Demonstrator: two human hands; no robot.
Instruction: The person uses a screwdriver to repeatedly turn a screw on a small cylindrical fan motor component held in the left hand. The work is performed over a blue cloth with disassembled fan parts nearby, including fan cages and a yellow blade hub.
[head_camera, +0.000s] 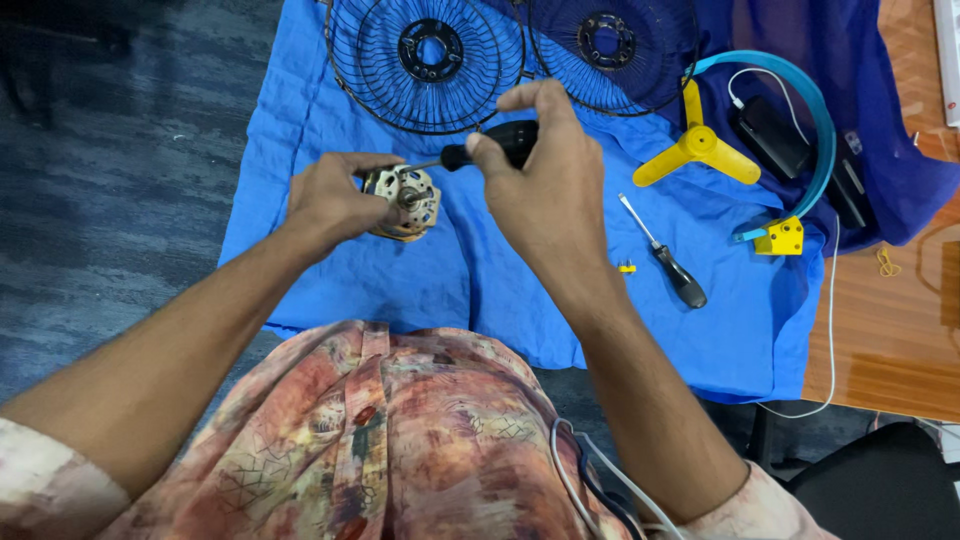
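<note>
My left hand (325, 198) grips a small silver fan motor (410, 200) above the blue cloth (480, 280). My right hand (545, 185) holds a black-handled screwdriver (495, 148), its thin shaft pointing left with the tip at the motor's top. Both hands are raised over the middle of the cloth. Part of the motor is hidden behind my left fingers.
Two black wire fan guards (425, 60) (610, 50) lie at the cloth's far edge. A yellow fan blade (697, 148), a blue ring with a yellow block (782, 237), a second screwdriver (665, 255), a tiny yellow piece (626, 266) and a black adapter (775, 135) lie to the right.
</note>
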